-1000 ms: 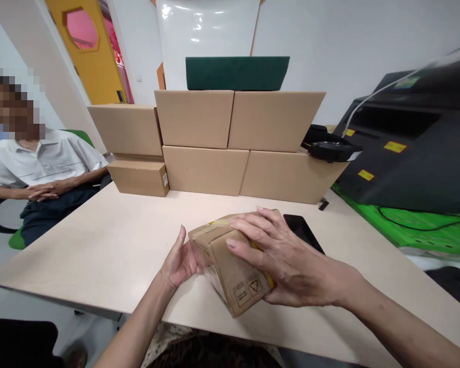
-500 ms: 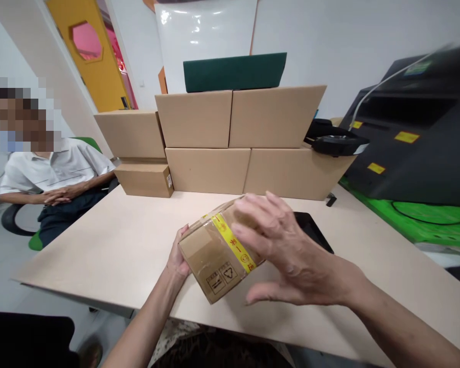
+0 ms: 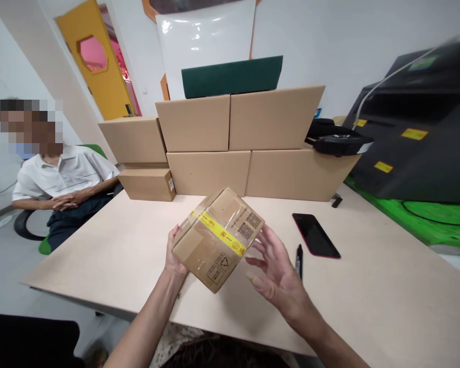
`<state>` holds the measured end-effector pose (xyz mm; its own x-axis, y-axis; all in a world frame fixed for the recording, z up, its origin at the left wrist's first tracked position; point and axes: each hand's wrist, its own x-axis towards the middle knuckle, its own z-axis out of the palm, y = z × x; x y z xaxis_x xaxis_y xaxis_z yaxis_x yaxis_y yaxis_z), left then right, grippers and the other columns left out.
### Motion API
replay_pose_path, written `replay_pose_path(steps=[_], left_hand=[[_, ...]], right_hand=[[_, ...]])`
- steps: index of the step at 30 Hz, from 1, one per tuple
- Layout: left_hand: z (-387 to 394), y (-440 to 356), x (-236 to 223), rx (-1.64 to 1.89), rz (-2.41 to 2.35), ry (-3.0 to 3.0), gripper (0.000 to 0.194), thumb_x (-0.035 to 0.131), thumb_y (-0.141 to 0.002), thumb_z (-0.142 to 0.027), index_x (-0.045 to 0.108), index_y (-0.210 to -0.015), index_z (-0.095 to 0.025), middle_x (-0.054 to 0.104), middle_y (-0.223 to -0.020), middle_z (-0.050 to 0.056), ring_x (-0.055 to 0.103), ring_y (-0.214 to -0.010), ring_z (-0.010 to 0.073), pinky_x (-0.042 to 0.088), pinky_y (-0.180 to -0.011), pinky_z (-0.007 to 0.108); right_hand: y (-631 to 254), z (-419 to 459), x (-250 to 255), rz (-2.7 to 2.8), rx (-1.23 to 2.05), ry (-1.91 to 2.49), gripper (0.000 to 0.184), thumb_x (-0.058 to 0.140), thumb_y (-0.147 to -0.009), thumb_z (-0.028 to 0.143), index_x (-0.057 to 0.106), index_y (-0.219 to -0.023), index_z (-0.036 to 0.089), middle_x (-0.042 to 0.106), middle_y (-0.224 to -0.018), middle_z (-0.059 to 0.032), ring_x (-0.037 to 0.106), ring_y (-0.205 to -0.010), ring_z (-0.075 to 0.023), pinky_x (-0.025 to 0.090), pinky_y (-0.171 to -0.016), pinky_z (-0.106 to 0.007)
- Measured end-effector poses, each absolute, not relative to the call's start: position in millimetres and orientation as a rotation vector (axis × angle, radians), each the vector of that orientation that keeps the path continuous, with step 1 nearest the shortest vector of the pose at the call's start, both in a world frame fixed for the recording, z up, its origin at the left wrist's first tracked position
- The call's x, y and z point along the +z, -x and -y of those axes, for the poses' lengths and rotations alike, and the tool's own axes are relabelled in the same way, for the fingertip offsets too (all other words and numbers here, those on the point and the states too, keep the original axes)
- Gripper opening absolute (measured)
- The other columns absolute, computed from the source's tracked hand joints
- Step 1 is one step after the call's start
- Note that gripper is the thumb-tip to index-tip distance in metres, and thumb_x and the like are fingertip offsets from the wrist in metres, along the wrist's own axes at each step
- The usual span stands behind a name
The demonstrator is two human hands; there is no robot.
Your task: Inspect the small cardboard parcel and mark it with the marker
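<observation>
A small cardboard box (image 3: 203,245) with yellow printed tape and black markings is held tilted above the table. My left hand (image 3: 175,255) grips its left side, with most of the fingers hidden behind it. At the box's right side is my right hand (image 3: 276,273), fingers curved and apart; its fingertips are at the box's edge, and I cannot tell whether they touch. Right of that hand, a black marker (image 3: 299,260) and a dark tablet with a red edge (image 3: 316,236) lie on the table.
Large cardboard boxes (image 3: 209,174) are stacked at the table's far side, a dark green box (image 3: 232,76) on top. A black strapped device (image 3: 341,144) rests at the stack's right end. A seated person (image 3: 67,174) is at the left. A large dark machine (image 3: 417,133) stands right.
My right hand has moved down from over the box to its right side, uncovering the printed codes, the marker and the tablet. My left hand still holds the box.
</observation>
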<state>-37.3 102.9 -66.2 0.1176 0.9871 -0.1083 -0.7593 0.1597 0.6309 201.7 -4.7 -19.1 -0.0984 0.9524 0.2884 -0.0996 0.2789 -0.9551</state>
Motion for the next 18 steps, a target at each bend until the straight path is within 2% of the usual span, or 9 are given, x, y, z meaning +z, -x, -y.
replay_pose_path(steps=[5, 9, 13, 18], left_hand=[[-105, 38, -53, 1.395, -0.644, -0.481, 0.040, 0.072, -0.080, -0.047, 0.073, -0.104, -0.015, 0.080, -0.089, 0.008, 0.075, -0.075, 0.0283, 0.060, -0.075, 0.042], [-106, 33, -50, 1.569, -0.636, -0.524, 0.039, 0.077, -0.075, -0.044, 0.074, -0.103, -0.017, 0.079, -0.092, 0.004, 0.074, -0.088, 0.0243, 0.057, -0.086, 0.033], [-106, 29, -50, 1.689, -0.642, -0.583, 0.033, 0.076, -0.075, -0.044, 0.074, -0.097, -0.020, 0.079, -0.096, 0.004, 0.073, -0.094, 0.0244, 0.057, -0.083, 0.031], [-104, 27, -51, 1.771, -0.697, -0.668, 0.035, 0.080, -0.069, -0.047, 0.073, -0.091, -0.021, 0.078, -0.092, 0.003, 0.072, -0.094, 0.0252, 0.057, -0.081, 0.032]], right_hand=[[-182, 10, -18, 1.141, 1.286, 0.841, 0.095, 0.076, -0.081, 0.057, 0.023, -0.157, 0.037, 0.032, -0.165, -0.0102, 0.038, -0.145, -0.0344, 0.050, -0.099, -0.048], [-173, 10, -14, 0.961, 1.326, 0.839, 0.096, 0.082, -0.076, 0.055, 0.031, -0.155, 0.034, 0.033, -0.165, -0.0107, 0.038, -0.145, -0.0349, 0.054, -0.096, -0.046], [-172, 9, -16, 0.861, 1.347, 0.831, 0.089, 0.084, -0.074, 0.053, 0.041, -0.150, 0.035, 0.044, -0.159, -0.0076, 0.041, -0.143, -0.0328, 0.052, -0.101, -0.048], [-179, 7, -32, 0.733, 1.396, 0.897, 0.090, 0.089, -0.069, 0.051, 0.045, -0.146, 0.035, 0.053, -0.151, -0.0082, 0.046, -0.141, -0.0343, 0.043, -0.112, -0.058]])
